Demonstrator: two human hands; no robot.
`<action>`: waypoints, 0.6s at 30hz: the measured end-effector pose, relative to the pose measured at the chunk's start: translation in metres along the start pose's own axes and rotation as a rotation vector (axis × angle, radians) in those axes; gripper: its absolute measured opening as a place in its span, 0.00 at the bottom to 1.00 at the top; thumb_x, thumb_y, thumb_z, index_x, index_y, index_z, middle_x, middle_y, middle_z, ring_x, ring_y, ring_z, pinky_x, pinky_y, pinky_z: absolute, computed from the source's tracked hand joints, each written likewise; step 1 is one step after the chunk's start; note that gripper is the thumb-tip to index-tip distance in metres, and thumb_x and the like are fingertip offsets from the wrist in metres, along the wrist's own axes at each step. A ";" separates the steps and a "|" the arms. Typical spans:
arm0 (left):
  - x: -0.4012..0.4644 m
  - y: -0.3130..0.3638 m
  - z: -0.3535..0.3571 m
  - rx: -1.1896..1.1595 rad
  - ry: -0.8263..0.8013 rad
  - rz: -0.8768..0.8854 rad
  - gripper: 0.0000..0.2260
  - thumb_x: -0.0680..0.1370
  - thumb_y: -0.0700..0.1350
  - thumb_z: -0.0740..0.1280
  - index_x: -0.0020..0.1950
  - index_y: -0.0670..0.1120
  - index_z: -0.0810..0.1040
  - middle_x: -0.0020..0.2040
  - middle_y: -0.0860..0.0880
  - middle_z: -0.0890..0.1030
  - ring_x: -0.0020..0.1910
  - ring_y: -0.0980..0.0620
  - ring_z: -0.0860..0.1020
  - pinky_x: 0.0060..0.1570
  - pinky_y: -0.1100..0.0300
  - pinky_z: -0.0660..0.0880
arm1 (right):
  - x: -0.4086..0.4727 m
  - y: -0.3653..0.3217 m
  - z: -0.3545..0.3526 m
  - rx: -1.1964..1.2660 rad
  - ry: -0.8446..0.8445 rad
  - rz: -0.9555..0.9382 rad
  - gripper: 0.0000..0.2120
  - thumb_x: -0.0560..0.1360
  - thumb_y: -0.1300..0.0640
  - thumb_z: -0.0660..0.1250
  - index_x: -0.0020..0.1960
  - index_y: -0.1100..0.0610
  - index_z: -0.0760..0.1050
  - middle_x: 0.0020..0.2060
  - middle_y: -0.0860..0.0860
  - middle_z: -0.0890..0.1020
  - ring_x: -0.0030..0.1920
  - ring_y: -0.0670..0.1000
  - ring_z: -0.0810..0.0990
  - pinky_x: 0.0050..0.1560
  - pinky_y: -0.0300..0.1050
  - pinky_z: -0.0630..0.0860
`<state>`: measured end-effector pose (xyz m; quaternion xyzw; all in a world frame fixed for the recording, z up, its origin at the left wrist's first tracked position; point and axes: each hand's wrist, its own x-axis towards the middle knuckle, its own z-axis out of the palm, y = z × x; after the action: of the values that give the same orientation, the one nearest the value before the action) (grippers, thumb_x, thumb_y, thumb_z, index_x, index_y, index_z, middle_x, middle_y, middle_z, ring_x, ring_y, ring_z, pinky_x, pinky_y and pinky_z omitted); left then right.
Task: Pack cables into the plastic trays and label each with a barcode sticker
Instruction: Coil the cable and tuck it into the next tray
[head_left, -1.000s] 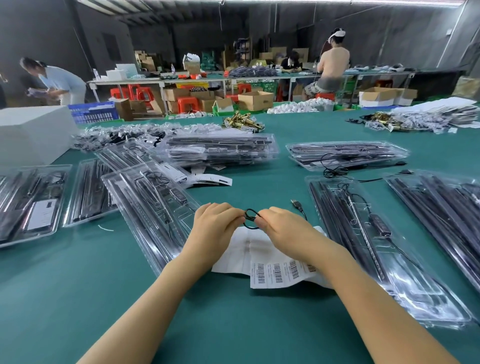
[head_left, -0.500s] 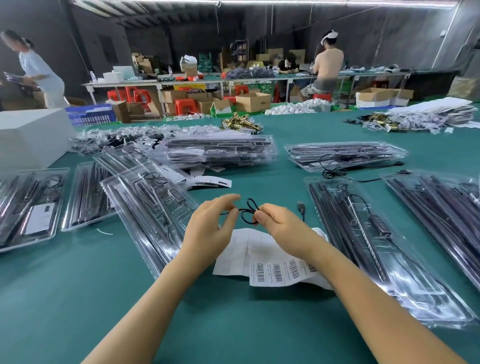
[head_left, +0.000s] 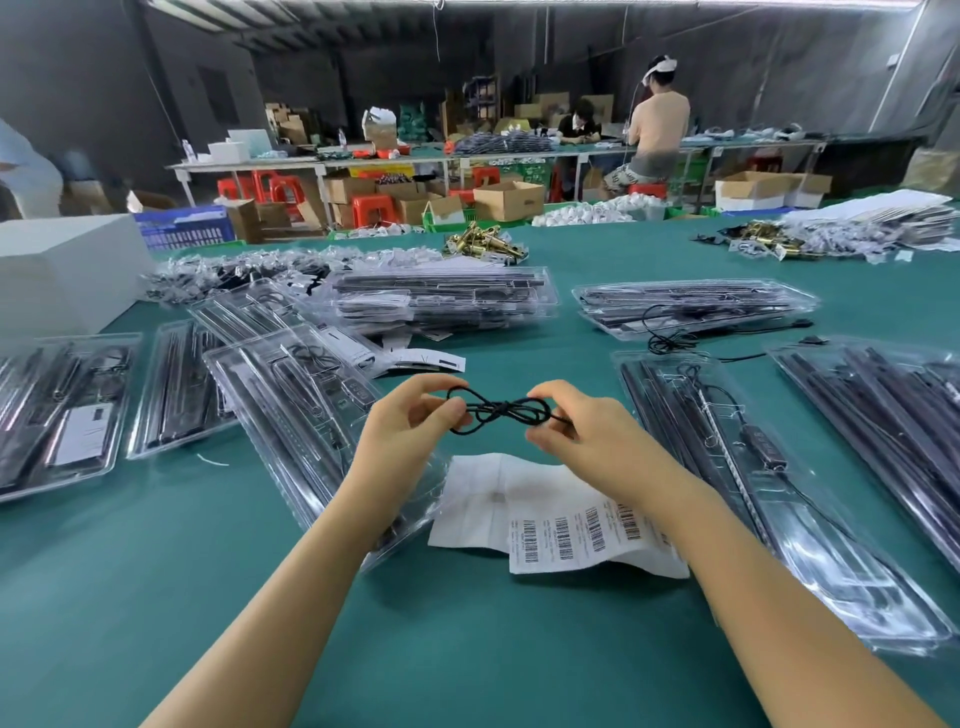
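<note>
We hold a black cable (head_left: 501, 411) looped in a figure-eight, left hand (head_left: 410, 428) and right hand (head_left: 587, 431) each pinching an end, above the barcode sheet (head_left: 566, 535) near the table's (head_left: 156, 597) front edge.

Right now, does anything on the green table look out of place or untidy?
Yes. A loose black cable trails off the far stack of trays onto the bare table, tangled rather than packed. The barcode sticker sheet lies crumpled under the hands. The cable being coiled looks normal.
</note>
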<state>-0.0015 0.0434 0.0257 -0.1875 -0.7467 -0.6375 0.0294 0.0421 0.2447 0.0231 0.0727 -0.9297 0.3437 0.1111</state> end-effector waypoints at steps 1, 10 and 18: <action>-0.001 0.000 0.001 0.071 0.009 0.022 0.08 0.78 0.39 0.67 0.54 0.49 0.79 0.47 0.50 0.84 0.48 0.49 0.81 0.55 0.50 0.75 | 0.001 0.001 -0.001 0.004 0.031 -0.011 0.14 0.79 0.51 0.64 0.64 0.51 0.70 0.39 0.48 0.80 0.42 0.49 0.79 0.45 0.46 0.75; -0.012 0.003 0.022 0.927 0.057 0.619 0.12 0.78 0.44 0.63 0.55 0.39 0.82 0.43 0.47 0.83 0.44 0.43 0.81 0.53 0.40 0.72 | -0.004 -0.016 -0.004 -0.124 0.117 -0.244 0.11 0.80 0.55 0.63 0.61 0.54 0.75 0.38 0.36 0.71 0.44 0.47 0.72 0.46 0.42 0.68; -0.007 0.009 0.011 0.389 0.019 0.204 0.06 0.79 0.42 0.67 0.50 0.45 0.84 0.39 0.54 0.82 0.37 0.57 0.76 0.40 0.63 0.71 | -0.003 -0.014 -0.015 0.072 0.178 -0.182 0.06 0.77 0.56 0.67 0.53 0.55 0.79 0.32 0.45 0.76 0.32 0.44 0.72 0.36 0.33 0.66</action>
<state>0.0102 0.0537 0.0298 -0.2469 -0.8325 -0.4768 0.1363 0.0506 0.2438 0.0423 0.1299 -0.8928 0.3702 0.2212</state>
